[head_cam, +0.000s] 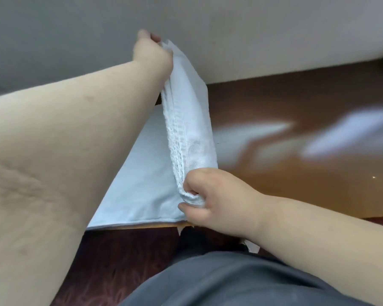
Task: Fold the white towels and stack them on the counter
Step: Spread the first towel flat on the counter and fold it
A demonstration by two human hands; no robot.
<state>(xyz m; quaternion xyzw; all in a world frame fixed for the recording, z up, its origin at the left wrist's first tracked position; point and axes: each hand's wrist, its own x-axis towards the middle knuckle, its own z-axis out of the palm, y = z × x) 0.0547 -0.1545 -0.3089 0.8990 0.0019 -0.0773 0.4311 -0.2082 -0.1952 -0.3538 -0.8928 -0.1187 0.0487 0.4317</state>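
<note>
Two hands are clamped on one white towel (187,120) in the head view, left hand (152,53) gripping its far end, right hand (215,195) its near end, stretched above the brown counter (296,173) beside a flat towel (139,186).

Plain grey-white wall (252,29) ahead of me, glossy brown wooden counter (296,102) with blurred light glare, dark maroon patterned carpet (124,257) below, I think.

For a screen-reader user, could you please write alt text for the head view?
Two bare hands hold a folded white towel by its ends, the left hand far, the right hand near, over a brown counter. Another white towel lies flat on the counter beneath.
</note>
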